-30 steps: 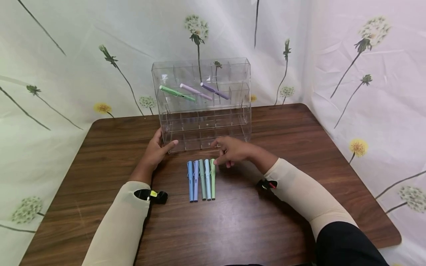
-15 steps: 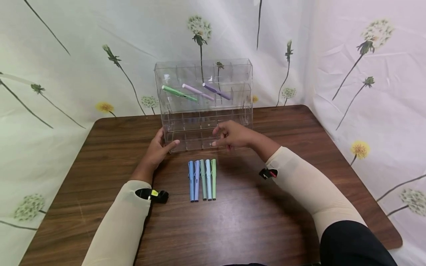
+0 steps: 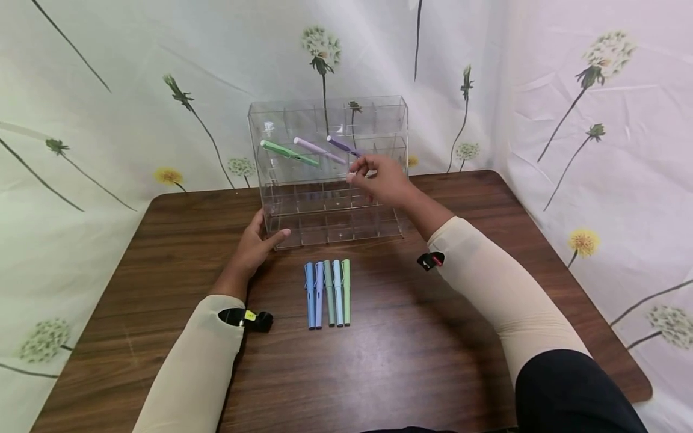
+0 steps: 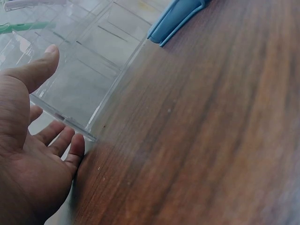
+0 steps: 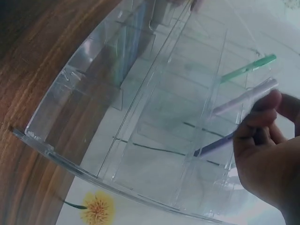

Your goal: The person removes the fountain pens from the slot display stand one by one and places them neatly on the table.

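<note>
A clear acrylic tiered display stand stands at the back of the table. My left hand rests at its lower left corner, thumb in front and fingers along the side; in the left wrist view the palm and relaxed fingers show. Three capped pens lean in the upper tier: green, lilac and dark purple. My right hand, fingers loosely bent, is in front of the purple pen's lower end and hides it. The right wrist view shows nothing held between its fingers.
Several more pens lie in an upright row before the stand: blue, periwinkle, grey-green, pale blue and light green. The brown wooden table meets a flower-print curtain behind.
My right hand has risen from beside the light green pen, up past the lower tiers to the purple pen. The left hand, stand and pens have stayed put.
</note>
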The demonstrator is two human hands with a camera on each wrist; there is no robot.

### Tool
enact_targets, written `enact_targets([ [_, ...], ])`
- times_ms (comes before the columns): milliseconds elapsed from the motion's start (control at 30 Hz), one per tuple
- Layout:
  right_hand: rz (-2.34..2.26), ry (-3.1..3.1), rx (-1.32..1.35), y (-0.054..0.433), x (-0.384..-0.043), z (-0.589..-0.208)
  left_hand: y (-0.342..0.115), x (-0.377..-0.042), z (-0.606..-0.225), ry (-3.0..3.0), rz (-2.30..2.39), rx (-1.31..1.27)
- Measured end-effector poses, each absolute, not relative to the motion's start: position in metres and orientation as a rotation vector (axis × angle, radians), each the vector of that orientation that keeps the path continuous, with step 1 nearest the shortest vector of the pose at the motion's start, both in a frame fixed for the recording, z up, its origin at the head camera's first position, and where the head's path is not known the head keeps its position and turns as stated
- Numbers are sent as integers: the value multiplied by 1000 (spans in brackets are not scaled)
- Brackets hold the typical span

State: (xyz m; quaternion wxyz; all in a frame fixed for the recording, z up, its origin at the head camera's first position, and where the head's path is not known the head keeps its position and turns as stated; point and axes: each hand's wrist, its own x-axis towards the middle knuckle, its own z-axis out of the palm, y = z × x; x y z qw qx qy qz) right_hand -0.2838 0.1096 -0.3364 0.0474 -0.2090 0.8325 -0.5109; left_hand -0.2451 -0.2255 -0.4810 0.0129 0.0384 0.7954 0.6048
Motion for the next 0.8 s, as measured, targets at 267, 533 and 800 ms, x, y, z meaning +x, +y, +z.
enact_targets([
  [267,-1826,2630,-595,107,-299,-332,-228,-244,-481,2481,1882,107],
  [533,-1773,2713,-611,103,-309,-331,-226,-246,-482,2475,1874,113],
  [800,-1608,2775,-504,93,-320,-335,-227,-245,-482,2471,1890,129],
])
